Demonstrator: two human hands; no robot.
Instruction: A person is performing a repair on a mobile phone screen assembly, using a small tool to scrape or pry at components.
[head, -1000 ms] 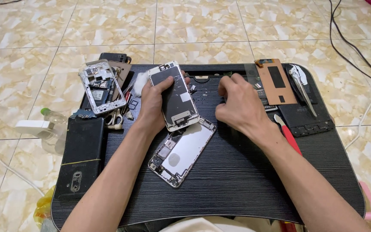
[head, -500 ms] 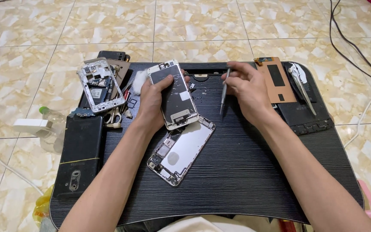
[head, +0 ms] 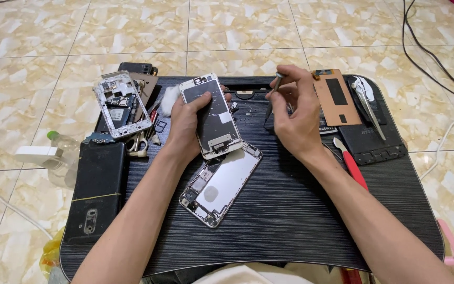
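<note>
My left hand grips a white phone screen panel with its back side up, tilted over the black lap table. Just below it lies an opened silver phone body with its inner parts showing. My right hand is raised to the right of the panel and pinches a thin metal screwdriver with its tip pointing down.
At the left are a white phone frame, a dark phone, scissors and a small bottle. At the right lie a brown-backed panel, tweezers, a black battery and a red-handled tool. Cables run over the tiled floor.
My right hand went from flat on the table to lifting the thin screwdriver, which now stands higher in my fingers. The left hand kept its hold on the screen panel.
</note>
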